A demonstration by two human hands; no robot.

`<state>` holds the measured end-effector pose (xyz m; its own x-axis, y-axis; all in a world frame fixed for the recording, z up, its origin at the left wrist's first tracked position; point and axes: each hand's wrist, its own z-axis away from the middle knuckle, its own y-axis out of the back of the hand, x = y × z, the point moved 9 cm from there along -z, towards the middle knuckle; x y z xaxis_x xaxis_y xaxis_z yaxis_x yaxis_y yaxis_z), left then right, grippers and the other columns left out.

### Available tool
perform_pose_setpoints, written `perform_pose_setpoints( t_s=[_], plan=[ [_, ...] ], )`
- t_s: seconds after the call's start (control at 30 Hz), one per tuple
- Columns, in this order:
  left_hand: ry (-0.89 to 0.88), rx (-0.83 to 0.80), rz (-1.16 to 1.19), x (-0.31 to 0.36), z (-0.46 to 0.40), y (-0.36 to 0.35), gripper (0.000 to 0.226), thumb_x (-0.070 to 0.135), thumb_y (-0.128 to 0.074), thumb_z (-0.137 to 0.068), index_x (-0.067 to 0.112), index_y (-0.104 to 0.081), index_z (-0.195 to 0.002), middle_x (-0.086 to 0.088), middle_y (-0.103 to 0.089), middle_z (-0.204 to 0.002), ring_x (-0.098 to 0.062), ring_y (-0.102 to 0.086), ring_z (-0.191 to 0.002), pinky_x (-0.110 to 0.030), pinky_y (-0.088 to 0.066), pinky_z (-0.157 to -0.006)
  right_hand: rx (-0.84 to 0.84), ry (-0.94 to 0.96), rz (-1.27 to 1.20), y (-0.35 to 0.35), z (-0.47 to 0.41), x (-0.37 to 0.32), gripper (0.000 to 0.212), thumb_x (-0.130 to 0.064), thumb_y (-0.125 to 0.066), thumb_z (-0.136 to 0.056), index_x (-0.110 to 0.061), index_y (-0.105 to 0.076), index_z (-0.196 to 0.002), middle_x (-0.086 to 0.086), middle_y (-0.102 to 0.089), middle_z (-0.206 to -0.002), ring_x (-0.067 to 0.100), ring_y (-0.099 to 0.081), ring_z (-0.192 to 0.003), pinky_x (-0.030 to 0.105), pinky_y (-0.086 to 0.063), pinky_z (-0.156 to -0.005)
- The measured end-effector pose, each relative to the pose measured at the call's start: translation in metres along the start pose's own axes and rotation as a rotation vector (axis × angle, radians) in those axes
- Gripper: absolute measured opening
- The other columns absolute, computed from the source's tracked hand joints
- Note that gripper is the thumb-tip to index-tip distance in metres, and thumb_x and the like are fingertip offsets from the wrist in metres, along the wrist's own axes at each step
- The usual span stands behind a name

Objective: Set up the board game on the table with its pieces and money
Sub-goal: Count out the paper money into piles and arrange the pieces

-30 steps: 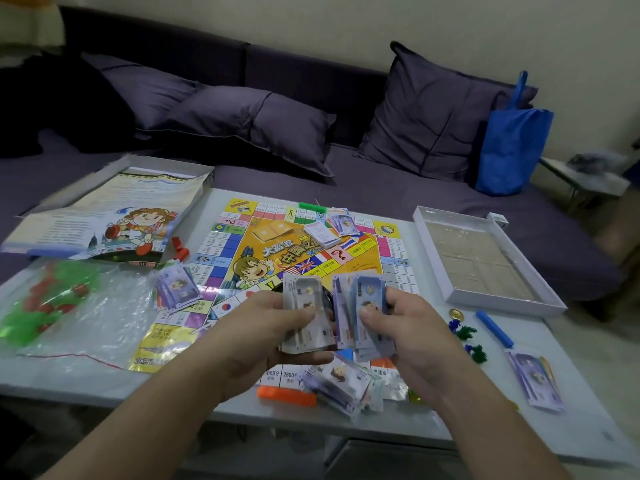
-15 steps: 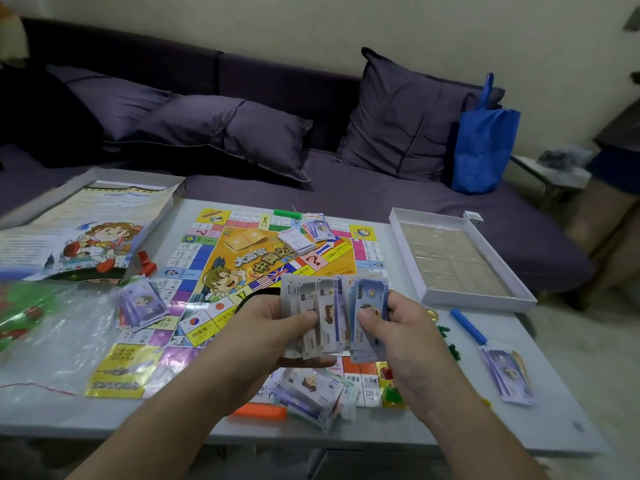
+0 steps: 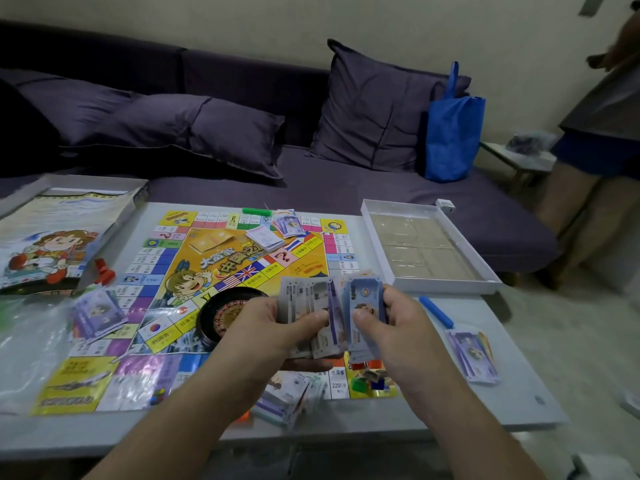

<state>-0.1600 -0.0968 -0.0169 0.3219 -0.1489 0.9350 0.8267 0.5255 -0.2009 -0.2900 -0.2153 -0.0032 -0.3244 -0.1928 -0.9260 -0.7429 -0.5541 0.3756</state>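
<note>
Now both forearms reaching in over the near table (image 3: 450,420) edge, hands close together above the game board (image 3: 221,282). Left hand (image 3: 270,334) gripping a fanned stack of play money (image 3: 329,306), thumb pressed on top. Right hand (image 3: 391,327) pinching the fan's right end. Black roulette wheel (image 3: 221,313) just behind the left hand.

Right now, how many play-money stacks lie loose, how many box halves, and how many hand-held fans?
Loose money stacks: 4
Box halves: 2
Bill fan, gripped by left hand and right hand: 1
Total: 7
</note>
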Motion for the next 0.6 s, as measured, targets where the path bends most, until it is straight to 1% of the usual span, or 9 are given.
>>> perform_pose_setpoints(
  t_s=[0.07, 0.17, 0.2, 0.27, 0.3, 0.4, 0.47, 0.53, 0.6],
  plan=[
    [0.018, -0.019, 0.038, -0.002, -0.002, -0.008, 0.022, 0.010, -0.068, -0.096, -0.003, -0.068, -0.114, -0.023, -0.078, -0.100, -0.039, -0.078, -0.094, -0.044, -0.067, -0.073, 0.015, -0.006, 0.018, 0.009, 0.001, 0.004, 0.018, -0.027, -0.060, -0.105, -0.038, -0.064, -0.119, -0.010, -0.075, -0.103, 0.006, -0.074, -0.094, 0.028, -0.064, -0.073],
    [0.049, -0.050, 0.063, -0.005, -0.003, -0.021, 0.022, 0.010, -0.068, -0.096, -0.004, -0.068, -0.113, -0.025, -0.078, -0.101, -0.039, -0.077, -0.096, -0.047, -0.064, -0.077, 0.027, -0.028, -0.028, 0.020, 0.002, 0.008, 0.019, -0.022, -0.061, -0.105, -0.033, -0.067, -0.119, -0.004, -0.076, -0.104, 0.010, -0.075, -0.095, 0.035, -0.065, -0.077],
    [0.057, -0.060, 0.060, -0.006, -0.003, -0.025, 0.021, 0.010, -0.068, -0.096, -0.004, -0.068, -0.111, -0.025, -0.078, -0.102, -0.040, -0.077, -0.097, -0.048, -0.064, -0.078, 0.028, -0.038, -0.036, 0.023, 0.003, 0.010, 0.018, -0.020, -0.060, -0.105, -0.031, -0.067, -0.118, -0.004, -0.077, -0.102, 0.010, -0.075, -0.093, 0.034, -0.065, -0.077],
    [0.066, -0.079, 0.059, -0.007, -0.003, -0.034, 0.021, 0.012, -0.068, -0.095, -0.003, -0.069, -0.109, -0.024, -0.078, -0.102, -0.039, -0.077, -0.097, -0.047, -0.064, -0.079, 0.040, -0.051, -0.026, 0.034, 0.006, 0.012, 0.017, -0.019, -0.060, -0.105, -0.030, -0.069, -0.113, -0.006, -0.077, -0.097, 0.007, -0.075, -0.091, 0.027, -0.061, -0.072],
    [0.065, -0.083, 0.062, -0.007, -0.003, -0.037, 0.022, 0.013, -0.068, -0.094, -0.004, -0.070, -0.108, -0.022, -0.078, -0.102, -0.038, -0.078, -0.096, -0.046, -0.065, -0.079, 0.058, -0.062, -0.022, 0.042, 0.006, 0.013, 0.016, -0.019, -0.060, -0.105, -0.030, -0.070, -0.111, -0.006, -0.077, -0.096, 0.007, -0.074, -0.091, 0.026, -0.059, -0.072],
    [0.073, -0.051, 0.107, -0.007, -0.006, -0.041, 0.025, 0.012, -0.068, -0.095, -0.006, -0.069, -0.111, -0.022, -0.078, -0.102, -0.035, -0.079, -0.092, -0.043, -0.067, -0.073, 0.188, -0.113, 0.020, 0.092, 0.002, 0.021, 0.019, -0.017, -0.060, -0.104, -0.029, -0.074, -0.099, -0.008, -0.079, -0.088, 0.012, -0.075, -0.087, 0.036, -0.058, -0.078],
    [0.087, -0.023, 0.153, -0.007, -0.008, -0.042, 0.024, 0.010, -0.066, -0.096, -0.007, -0.068, -0.113, -0.023, -0.078, -0.102, -0.035, -0.079, -0.089, -0.042, -0.067, -0.068, 0.286, -0.185, 0.051, 0.135, -0.002, 0.036, 0.021, -0.013, -0.060, -0.103, -0.024, -0.075, -0.093, -0.007, -0.079, -0.082, 0.014, -0.076, -0.079, 0.038, -0.058, -0.073],
    [0.097, -0.017, 0.159, -0.006, -0.008, -0.045, 0.022, 0.008, -0.064, -0.097, -0.008, -0.068, -0.112, -0.023, -0.078, -0.101, -0.035, -0.079, -0.086, -0.041, -0.067, -0.065, 0.346, -0.276, 0.149, 0.171, -0.006, 0.061, 0.020, -0.009, -0.060, -0.100, -0.019, -0.074, -0.090, 0.000, -0.078, -0.079, 0.020, -0.074, -0.076, 0.035, -0.056, -0.070],
    [0.111, -0.020, 0.146, -0.007, -0.008, -0.047, 0.021, 0.007, -0.063, -0.098, -0.007, -0.068, -0.112, -0.024, -0.078, -0.101, -0.036, -0.079, -0.087, -0.042, -0.067, -0.066, 0.354, -0.355, 0.231, 0.192, -0.010, 0.088, 0.019, -0.002, -0.058, -0.095, -0.010, -0.073, -0.087, 0.013, -0.076, -0.081, 0.027, -0.071, -0.073, 0.035, -0.052, -0.068]
  ],
)
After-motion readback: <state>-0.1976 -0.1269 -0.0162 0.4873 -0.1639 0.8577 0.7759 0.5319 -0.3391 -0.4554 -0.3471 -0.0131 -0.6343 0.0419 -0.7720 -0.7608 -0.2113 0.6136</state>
